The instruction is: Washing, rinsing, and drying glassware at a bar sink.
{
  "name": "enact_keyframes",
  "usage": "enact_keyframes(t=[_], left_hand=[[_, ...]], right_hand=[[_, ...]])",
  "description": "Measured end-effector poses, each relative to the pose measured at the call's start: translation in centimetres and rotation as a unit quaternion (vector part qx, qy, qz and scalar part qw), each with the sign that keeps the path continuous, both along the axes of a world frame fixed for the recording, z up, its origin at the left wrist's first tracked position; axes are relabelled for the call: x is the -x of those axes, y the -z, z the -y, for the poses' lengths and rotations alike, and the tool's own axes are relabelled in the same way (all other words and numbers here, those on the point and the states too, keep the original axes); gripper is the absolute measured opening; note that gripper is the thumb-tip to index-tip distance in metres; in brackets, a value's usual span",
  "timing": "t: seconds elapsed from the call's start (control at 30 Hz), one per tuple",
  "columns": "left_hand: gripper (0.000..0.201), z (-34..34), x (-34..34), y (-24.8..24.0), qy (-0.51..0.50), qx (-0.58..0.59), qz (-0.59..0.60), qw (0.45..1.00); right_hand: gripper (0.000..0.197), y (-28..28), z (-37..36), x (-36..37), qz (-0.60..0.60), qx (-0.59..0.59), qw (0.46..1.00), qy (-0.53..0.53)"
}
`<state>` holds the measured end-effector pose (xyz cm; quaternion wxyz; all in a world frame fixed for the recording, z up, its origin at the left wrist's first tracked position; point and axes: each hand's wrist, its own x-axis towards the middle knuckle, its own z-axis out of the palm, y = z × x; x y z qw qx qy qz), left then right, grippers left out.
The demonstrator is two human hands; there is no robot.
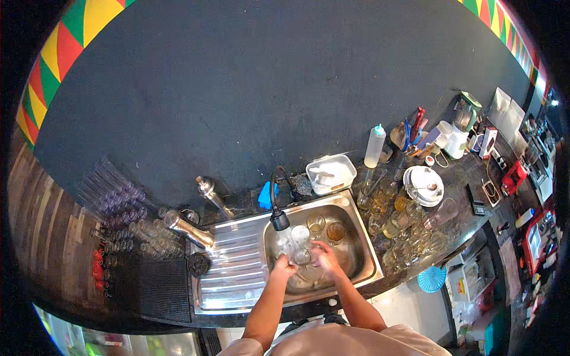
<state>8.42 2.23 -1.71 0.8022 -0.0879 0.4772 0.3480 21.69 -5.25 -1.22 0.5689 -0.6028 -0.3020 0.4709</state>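
Both of my hands are inside the steel sink [369, 261], below the black faucet head [279, 221]. A clear drinking glass [303, 256] is between them. My left hand [285, 266] is closed on the glass from the left. From the right, my right hand [325, 259] curls its fingers around the same glass; its fingertips are partly blurred. Just beyond the hands, a whitish round vessel [300, 232] lies in the basin. Farther back are another clear glass [316, 223] and a glass with brownish contents [336, 231].
Left of the basin are a ribbed drainboard [231, 267], a metal shaker [190, 229], a black scrubber [199, 264] and rows of glasses [155, 237]. Many used glasses [409, 237] crowd the right counter near stacked white plates [424, 185]. A white tub [331, 175] stands behind the sink.
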Motion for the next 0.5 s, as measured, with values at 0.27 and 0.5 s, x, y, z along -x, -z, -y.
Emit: enact_keyframes(t=[0.27, 0.5], left_hand=[[0.016, -0.5, 1.0, 4.3, 0.01, -0.082, 0.078, 0.994], [0.016, 0.9, 0.3, 0.9, 0.005, -0.036, -0.003, 0.999]], right_hand=[[0.029, -3.2, -2.1, 1.3, -0.132, -0.041, 0.989, 0.046], [0.03, -2.7, -2.6, 2.4, -0.016, -0.029, 0.999, 0.006]])
